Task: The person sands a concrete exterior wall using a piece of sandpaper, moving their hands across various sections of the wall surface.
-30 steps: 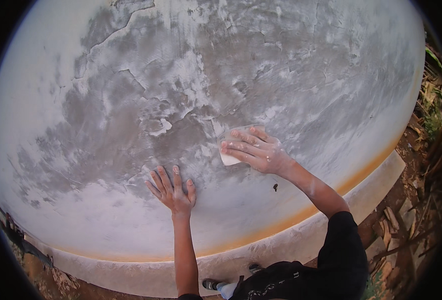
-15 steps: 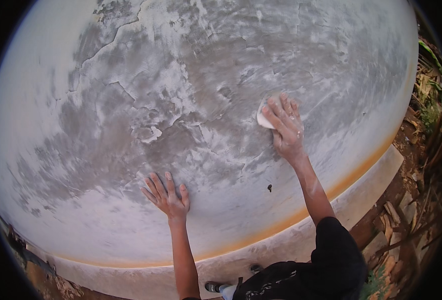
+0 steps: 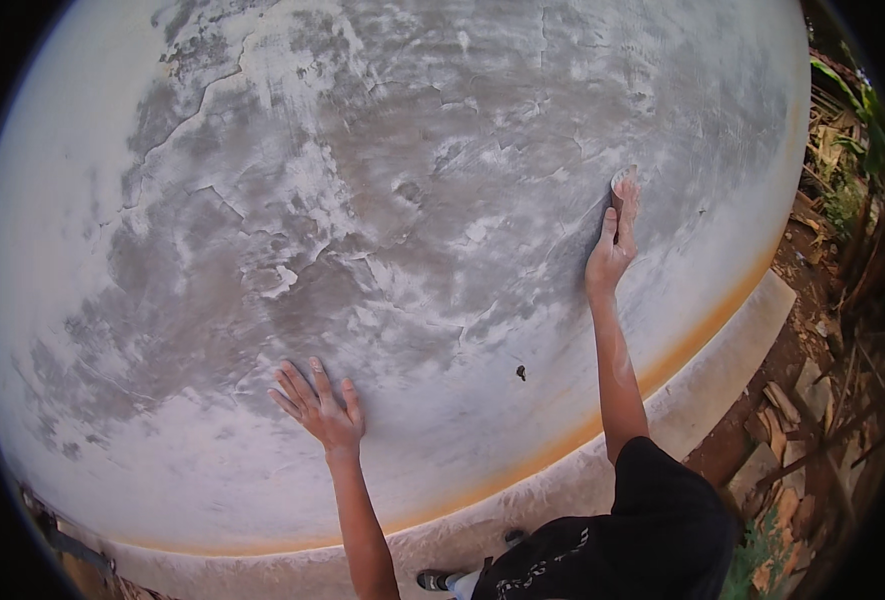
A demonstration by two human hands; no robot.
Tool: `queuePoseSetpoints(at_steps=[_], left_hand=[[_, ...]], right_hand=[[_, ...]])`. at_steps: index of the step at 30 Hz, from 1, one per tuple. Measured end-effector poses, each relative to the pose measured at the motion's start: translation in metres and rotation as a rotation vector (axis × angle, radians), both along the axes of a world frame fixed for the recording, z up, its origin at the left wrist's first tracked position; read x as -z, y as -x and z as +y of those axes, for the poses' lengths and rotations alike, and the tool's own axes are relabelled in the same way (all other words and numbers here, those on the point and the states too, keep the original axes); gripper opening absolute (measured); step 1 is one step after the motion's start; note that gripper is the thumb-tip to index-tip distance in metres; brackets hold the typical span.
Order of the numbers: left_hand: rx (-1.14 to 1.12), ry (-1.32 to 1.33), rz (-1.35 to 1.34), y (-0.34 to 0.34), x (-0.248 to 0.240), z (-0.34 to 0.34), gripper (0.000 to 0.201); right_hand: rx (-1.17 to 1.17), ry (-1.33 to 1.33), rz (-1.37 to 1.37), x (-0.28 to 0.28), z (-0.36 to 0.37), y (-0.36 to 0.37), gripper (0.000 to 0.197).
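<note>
My left hand (image 3: 324,412) lies flat against a large plastered wall (image 3: 442,270), fingers spread, holding nothing. The wall is white with grey, worn patches and flaking cracks. Farther up and to the right, my right hand (image 3: 614,240) is turned edge-on to the wall, its thumb apart from the straightened fingers. In it is a thin white pad with a rounded edge (image 3: 619,178), of which only a small part shows near the fingertips; the rest is hidden by the hand. White dust coats the right hand and forearm.
An orange-brown band (image 3: 552,455) runs along the wall's foot, above a pale concrete ledge (image 3: 707,400). A small dark spot (image 3: 521,373) marks the wall between my arms. Dry leaves and broken pieces (image 3: 777,430) cover the ground at right, with green plants (image 3: 867,130) beyond.
My right hand has moved right and slightly up across the wall with the pad, turning from palm-down to edge-on. My left hand stays flat and spread, slightly lower and left in view.
</note>
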State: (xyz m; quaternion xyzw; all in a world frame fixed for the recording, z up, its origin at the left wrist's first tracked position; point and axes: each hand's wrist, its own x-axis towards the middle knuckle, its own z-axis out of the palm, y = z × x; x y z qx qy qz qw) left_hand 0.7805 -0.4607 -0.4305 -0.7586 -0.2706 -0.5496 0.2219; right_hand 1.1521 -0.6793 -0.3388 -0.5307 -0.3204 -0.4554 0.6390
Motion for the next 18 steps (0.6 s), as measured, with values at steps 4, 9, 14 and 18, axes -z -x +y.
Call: queuePoseSetpoints(at_steps=[4, 9, 14, 18], left_hand=[[0.004, 0.018, 0.011, 0.001, -0.002, -0.001, 0.062], [0.001, 0.015, 0.045, 0.008, -0.002, 0.0, 0.063], [-0.023, 0.075, 0.097, 0.007, -0.006, -0.01, 0.062], [-0.01, 0.192, 0.086, 0.007, -0.013, -0.023, 0.062]], right_hand=[[-0.044, 0.191, -0.223, 0.034, 0.014, 0.023, 0.039], [0.004, 0.428, -0.422, 0.019, -0.006, 0.003, 0.04], [-0.025, 0.141, -0.145, -0.003, -0.006, 0.007, 0.041], [-0.102, 0.47, -0.293, 0.082, -0.001, 0.032, 0.043]])
